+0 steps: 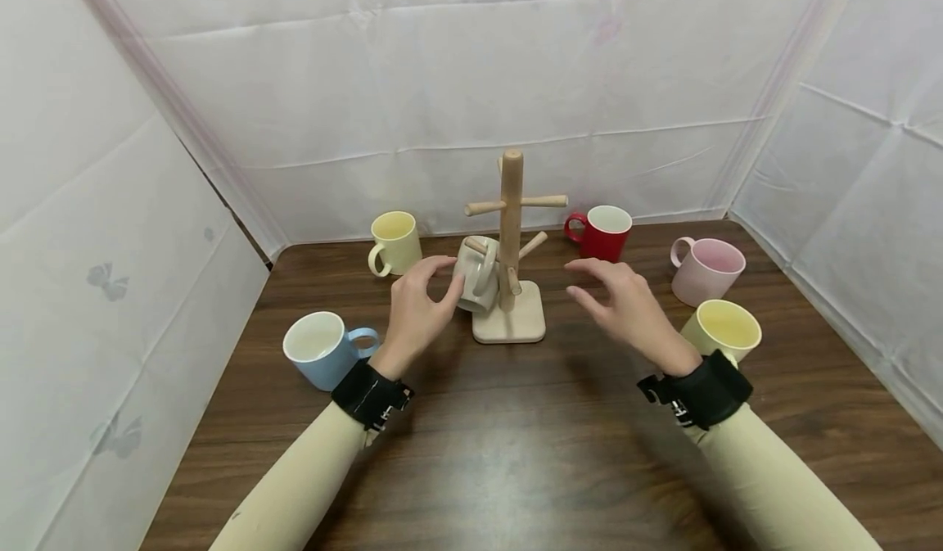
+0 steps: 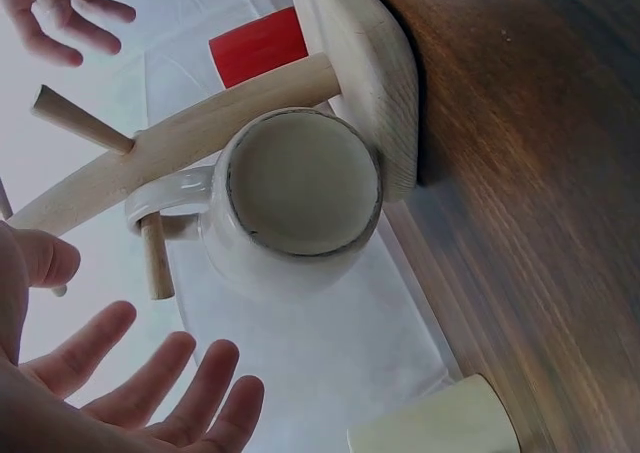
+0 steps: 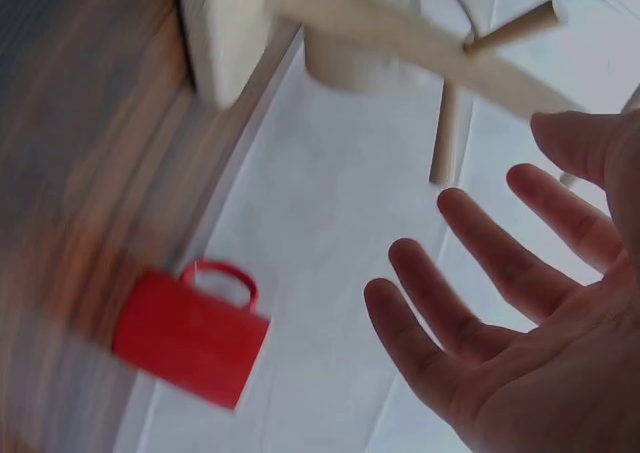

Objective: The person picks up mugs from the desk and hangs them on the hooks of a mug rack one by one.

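Observation:
A white mug [image 1: 475, 285] hangs by its handle on a lower left peg of the wooden mug tree [image 1: 512, 223]; in the left wrist view the peg passes through the handle of the mug [image 2: 300, 188]. Just left of that mug, my left hand [image 1: 420, 305] has its fingers spread and holds nothing. In the left wrist view its fingers [image 2: 205, 393] stand apart from the mug. My right hand [image 1: 626, 305] hovers to the right of the tree, fingers loosely extended and holding nothing, in front of the red mug [image 1: 606, 236].
A yellow mug [image 1: 398, 244] stands at back left, a blue mug [image 1: 320, 354] at front left. On the right are a pink mug [image 1: 703, 273] and another yellow mug [image 1: 718, 330]. White sheeting [image 1: 442, 84] encloses the wooden table [image 1: 501, 469] behind and at the sides.

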A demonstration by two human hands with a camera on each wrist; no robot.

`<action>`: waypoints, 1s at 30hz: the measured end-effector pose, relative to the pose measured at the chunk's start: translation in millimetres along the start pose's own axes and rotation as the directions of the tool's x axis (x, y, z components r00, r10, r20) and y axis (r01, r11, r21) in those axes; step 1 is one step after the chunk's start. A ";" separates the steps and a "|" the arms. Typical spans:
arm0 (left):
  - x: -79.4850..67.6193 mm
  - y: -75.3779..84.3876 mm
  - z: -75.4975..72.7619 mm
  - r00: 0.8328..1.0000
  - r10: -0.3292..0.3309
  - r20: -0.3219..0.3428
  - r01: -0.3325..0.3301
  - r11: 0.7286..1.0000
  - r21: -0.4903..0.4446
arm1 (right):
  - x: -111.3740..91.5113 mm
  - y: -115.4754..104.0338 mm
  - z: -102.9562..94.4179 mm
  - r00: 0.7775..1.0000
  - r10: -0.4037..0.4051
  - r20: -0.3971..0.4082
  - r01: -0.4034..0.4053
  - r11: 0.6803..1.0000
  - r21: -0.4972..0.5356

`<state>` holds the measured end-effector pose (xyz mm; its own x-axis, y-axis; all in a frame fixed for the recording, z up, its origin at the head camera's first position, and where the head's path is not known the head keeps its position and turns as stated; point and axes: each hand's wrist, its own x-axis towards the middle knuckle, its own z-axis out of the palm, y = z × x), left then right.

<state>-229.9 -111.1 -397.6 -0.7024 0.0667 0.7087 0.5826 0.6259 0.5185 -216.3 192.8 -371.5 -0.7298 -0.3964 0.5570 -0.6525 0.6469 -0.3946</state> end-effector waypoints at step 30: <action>-18.3 6.5 -14.5 0.983 -0.016 0.181 0.001 0.997 0.083 | -57.3 62.0 -89.6 0.903 0.326 0.281 -0.203 0.898 -0.390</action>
<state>-207.4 -119.5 -400.3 -0.7742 0.1958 0.6019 0.5457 0.6882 0.4782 -196.6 314.0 -362.4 -0.9287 -0.3300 0.1692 -0.3586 0.9154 -0.1829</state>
